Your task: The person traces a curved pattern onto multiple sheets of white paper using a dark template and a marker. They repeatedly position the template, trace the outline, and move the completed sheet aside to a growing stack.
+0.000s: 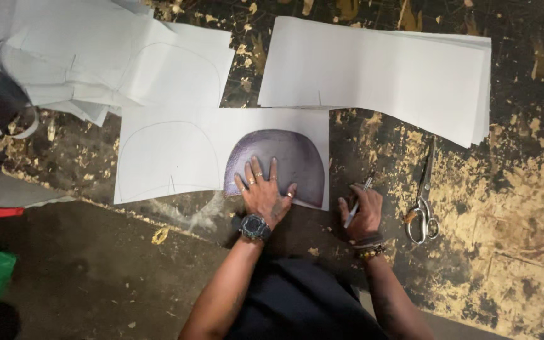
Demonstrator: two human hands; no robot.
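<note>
Purple dome-shaped template (284, 160) lies under the flat, open left hand (264, 189); right hand (363, 211) grips a pen (358, 201).

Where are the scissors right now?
In the head view, the scissors lie on the worn table at the right, just beyond the right hand holding a pen, below the white sheet stack.

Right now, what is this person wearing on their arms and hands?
Both forearms are bare, with no sleeves. The left hand has rings on several fingers, and a chunky dark digital wristwatch sits on that wrist. The right hand has a stack of bracelets at the wrist, dark bands with yellowish beads.
</note>
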